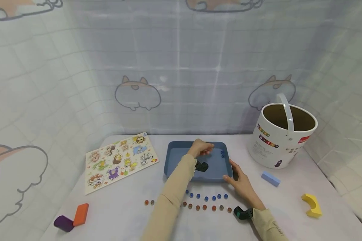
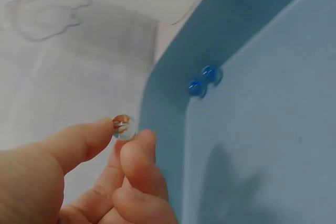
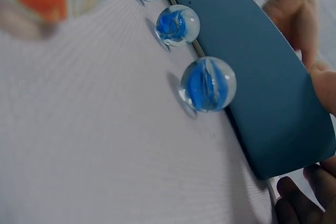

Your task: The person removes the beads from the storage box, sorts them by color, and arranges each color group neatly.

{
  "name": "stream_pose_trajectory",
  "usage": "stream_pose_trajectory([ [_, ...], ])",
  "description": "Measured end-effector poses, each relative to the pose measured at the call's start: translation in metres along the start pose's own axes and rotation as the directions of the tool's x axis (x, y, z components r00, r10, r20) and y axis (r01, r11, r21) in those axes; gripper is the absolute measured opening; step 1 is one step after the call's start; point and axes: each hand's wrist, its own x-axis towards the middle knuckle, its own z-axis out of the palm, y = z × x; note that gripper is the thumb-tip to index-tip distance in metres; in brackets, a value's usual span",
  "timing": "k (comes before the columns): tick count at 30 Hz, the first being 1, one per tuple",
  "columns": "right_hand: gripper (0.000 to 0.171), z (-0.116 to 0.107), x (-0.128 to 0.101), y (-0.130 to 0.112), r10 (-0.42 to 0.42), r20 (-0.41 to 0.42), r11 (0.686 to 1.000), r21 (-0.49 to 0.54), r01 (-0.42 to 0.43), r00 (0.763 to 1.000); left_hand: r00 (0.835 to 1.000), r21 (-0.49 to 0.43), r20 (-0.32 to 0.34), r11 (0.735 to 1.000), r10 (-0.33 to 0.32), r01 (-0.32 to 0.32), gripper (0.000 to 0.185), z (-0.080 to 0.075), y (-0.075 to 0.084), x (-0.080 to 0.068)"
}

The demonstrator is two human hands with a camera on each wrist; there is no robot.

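My left hand is over the right half of a shallow blue tray. Between thumb and fingertips it pinches a clear marble with an orange and white swirl, as the left wrist view shows. Two blue marbles lie together inside the tray along its wall. My right hand grips the tray at its near right corner, thumb on the rim and fingers around the outside. Just outside the tray's near side runs a row of blue-swirled marbles.
A row of orange and brown marbles lies nearer me, partly behind my left sleeve. At left are an animal puzzle board, an orange block and a purple cylinder. At right stand a white bucket, a blue block and a yellow arch.
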Motion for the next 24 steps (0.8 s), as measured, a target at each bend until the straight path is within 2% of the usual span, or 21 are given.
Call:
stream_pose_trajectory([
  [3, 0.080, -0.003, 0.000, 0.003, 0.011, -0.008, 1.000, 0.006, -0.011, 1.000, 0.998, -0.027, 0.054, 1.000, 0.017, -0.016, 0.026, -0.013, -0.001, -0.005],
  [7, 0.080, -0.005, 0.000, 0.005, 0.013, -0.008, 1.000, -0.001, -0.013, 1.000, 0.995, -0.053, 0.102, 0.999, 0.020, -0.015, 0.030, -0.032, -0.010, -0.006],
  [13, 0.078, -0.003, 0.001, 0.005, -0.004, -0.007, 1.000, -0.017, 0.004, 1.000, 0.992, -0.148, 0.125, 0.989, 0.033, -0.014, 0.037, -0.068, -0.031, -0.021],
  [19, 0.079, -0.003, 0.001, 0.003, 0.013, -0.007, 1.000, -0.016, -0.013, 1.000, 0.987, -0.201, 0.131, 0.977, 0.093, -0.066, 0.041, -0.112, -0.059, -0.059],
  [24, 0.079, -0.003, 0.000, 0.003, 0.011, 0.006, 1.000, -0.029, -0.010, 1.000, 0.992, -0.180, 0.074, 0.980, 0.099, -0.085, 0.042, -0.151, -0.100, -0.101],
])
